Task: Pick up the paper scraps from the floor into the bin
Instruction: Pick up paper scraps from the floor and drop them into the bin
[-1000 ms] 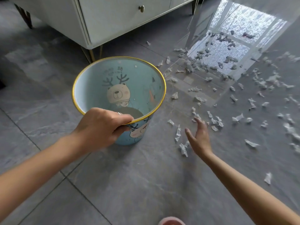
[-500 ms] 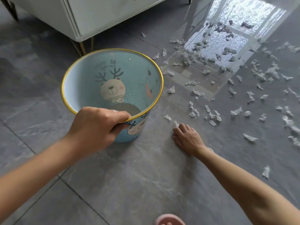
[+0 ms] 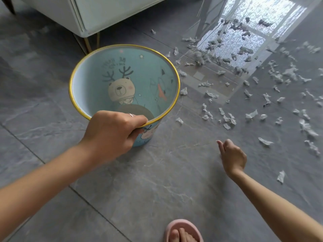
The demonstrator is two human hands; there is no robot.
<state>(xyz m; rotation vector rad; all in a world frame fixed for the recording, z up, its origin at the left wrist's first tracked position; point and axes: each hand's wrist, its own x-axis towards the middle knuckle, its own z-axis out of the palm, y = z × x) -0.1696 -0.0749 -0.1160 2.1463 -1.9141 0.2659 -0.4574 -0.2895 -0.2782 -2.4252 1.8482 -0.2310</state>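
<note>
A light blue bin (image 3: 122, 46) with a gold rim and a cartoon bear inside stands on the grey tile floor. My left hand (image 3: 113, 133) grips its near rim, fingers curled over the edge. White paper scraps (image 3: 251, 115) lie scattered over the floor to the right of the bin, the nearest one (image 3: 179, 120) just beside it. My right hand (image 3: 233, 156) hovers low over bare floor right of the bin, fingers curled into a loose fist around gathered scraps that are hidden inside it. Another scrap (image 3: 281, 176) lies to the right of that hand.
A white cabinet (image 3: 104, 14) on thin gold legs stands behind the bin. A bright window reflection (image 3: 244, 37) covers the far floor among the scraps. My foot in a pink slipper (image 3: 183, 230) is at the bottom edge.
My right hand came down on the scraps lying right of the bin, closed over them and drew back toward me; those scraps are gone from the floor. My left hand kept its grip.
</note>
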